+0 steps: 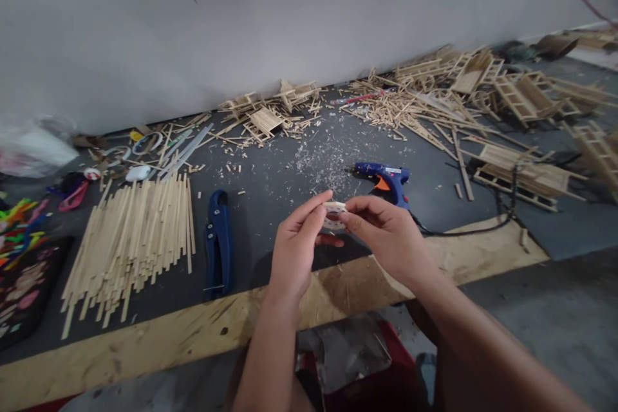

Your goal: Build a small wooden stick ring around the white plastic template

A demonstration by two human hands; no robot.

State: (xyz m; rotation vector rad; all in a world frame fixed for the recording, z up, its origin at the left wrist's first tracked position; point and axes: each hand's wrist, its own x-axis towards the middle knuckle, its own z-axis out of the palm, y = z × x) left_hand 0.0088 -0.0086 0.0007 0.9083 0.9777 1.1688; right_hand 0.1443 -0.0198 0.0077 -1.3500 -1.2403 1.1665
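Note:
Between my two hands, just above the front of the table, is a small pale ring (pixel 333 206) with an open middle. My left hand (pixel 295 248) pinches its left side between thumb and fingers. The right side is gripped by the thumb and fingertips of my right hand (pixel 393 235). Fingers cover parts of the ring, so its exact kind is unclear. A blue glue gun (pixel 386 175) with an orange trigger lies behind my right hand. To the left of my left hand rests a blue hand cutter (pixel 219 241).
Thin wooden sticks (pixel 138 238) lie in a wide bundle at left. Small wooden models (pixel 265 121) and offcuts (pixel 396 109) line the wall. More models (pixel 521 170) stand at right. The glue gun's black cord (pixel 463 233) runs rightward. Colourful pieces (pixel 22 232) lie far left.

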